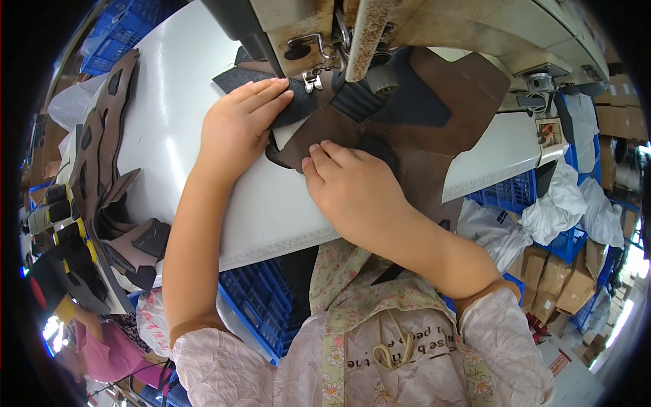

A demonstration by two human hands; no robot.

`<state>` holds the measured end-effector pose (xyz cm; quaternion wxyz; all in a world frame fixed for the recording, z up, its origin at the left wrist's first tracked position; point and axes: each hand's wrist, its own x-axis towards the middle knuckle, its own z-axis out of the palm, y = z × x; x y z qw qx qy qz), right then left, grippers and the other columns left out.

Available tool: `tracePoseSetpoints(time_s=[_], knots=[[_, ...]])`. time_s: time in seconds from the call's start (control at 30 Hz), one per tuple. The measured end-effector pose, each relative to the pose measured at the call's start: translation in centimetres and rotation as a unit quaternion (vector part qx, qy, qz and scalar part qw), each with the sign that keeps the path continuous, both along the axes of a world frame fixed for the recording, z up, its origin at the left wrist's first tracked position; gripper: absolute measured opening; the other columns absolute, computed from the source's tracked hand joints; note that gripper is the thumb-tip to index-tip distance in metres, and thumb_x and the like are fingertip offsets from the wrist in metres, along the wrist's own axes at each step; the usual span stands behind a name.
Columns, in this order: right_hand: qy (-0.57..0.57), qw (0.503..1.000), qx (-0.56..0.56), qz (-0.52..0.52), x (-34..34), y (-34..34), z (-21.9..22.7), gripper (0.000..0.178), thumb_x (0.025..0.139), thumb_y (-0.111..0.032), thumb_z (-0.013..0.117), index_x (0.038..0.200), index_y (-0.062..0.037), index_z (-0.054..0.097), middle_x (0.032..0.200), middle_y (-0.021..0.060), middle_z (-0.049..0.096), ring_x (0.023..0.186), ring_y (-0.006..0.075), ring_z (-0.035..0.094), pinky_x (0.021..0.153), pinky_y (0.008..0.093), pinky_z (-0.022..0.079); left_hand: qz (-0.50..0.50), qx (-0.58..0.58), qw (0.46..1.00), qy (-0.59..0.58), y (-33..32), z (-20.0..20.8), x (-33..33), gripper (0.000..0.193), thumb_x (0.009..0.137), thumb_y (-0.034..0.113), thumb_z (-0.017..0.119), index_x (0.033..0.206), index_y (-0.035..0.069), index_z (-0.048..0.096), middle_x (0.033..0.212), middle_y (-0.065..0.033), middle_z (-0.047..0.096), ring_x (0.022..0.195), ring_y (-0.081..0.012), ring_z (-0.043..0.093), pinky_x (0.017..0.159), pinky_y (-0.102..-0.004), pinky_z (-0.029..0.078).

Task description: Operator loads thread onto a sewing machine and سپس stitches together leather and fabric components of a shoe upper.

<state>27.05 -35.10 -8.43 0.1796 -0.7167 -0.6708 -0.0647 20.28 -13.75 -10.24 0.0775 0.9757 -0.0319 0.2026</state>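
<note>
A brown leather piece (468,102) with black patches spreads under the arm of a sewing machine (434,27). My left hand (241,125) lies flat on a black fabric piece (298,105) just left of the metal presser foot (312,82), fingers stretched out. Nearer to me, my right hand (349,186) rests with its fingertips on the leather's front edge, fingers extended and slightly spread. A black ribbed patch (356,102) sits right of the presser foot. The needle's point is too small to make out.
Stacked brown and black cut pieces (102,136) lie along the white table's (271,217) left end. Blue crates (254,298) stand below the front edge. White bags (556,203) and cardboard boxes (553,278) are at right. A person in pink (112,353) is at lower left.
</note>
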Motion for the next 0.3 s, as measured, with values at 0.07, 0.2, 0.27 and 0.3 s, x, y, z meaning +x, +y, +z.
tracePoseSetpoints(time_s=[0.07,0.2,0.27,0.3], knots=[[0.002,1.0,0.0,0.001,-0.01,0.0,-0.02,0.028,0.075,-0.01,0.062,0.095,0.0084,0.068,0.1,0.0236,0.068,0.096,0.0302,0.066,0.079,0.0339,0.054,0.002,0.0,1.0,0.0,-0.03,-0.03,0.08,0.05,0.062,-0.007,0.06,0.109,0.008,0.069,0.121,-0.0036,0.066,0.113,-0.021,0.061,0.096,-0.0355,0.05],[0.009,1.0,0.01,-0.001,-0.17,0.14,-0.16,0.028,0.075,-0.01,0.062,0.096,0.0086,0.068,0.1,0.0239,0.068,0.096,0.0304,0.066,0.079,0.0339,0.054,-0.001,0.002,1.0,0.001,0.13,-0.07,0.07,0.05,0.062,-0.007,0.06,0.109,0.009,0.069,0.121,-0.0032,0.066,0.114,-0.0209,0.06,0.096,-0.035,0.05],[0.01,1.0,0.013,-0.005,-0.23,0.28,-0.25,0.028,0.075,-0.01,0.062,0.096,0.0085,0.068,0.1,0.0238,0.068,0.096,0.0303,0.065,0.079,0.0339,0.054,-0.003,-0.006,1.0,0.01,0.17,-0.01,0.15,0.052,0.061,-0.007,0.059,0.11,0.006,0.068,0.12,-0.008,0.066,0.114,-0.025,0.06,0.096,-0.0365,0.05],[0.012,1.0,0.015,-0.01,-0.27,0.4,-0.3,0.028,0.076,-0.009,0.062,0.096,0.0084,0.068,0.1,0.0237,0.068,0.097,0.0302,0.065,0.079,0.0338,0.054,-0.005,-0.015,1.0,0.018,0.19,0.06,0.19,0.055,0.059,-0.007,0.058,0.112,0.004,0.068,0.119,-0.0127,0.065,0.114,-0.0291,0.06,0.097,-0.0379,0.049]])
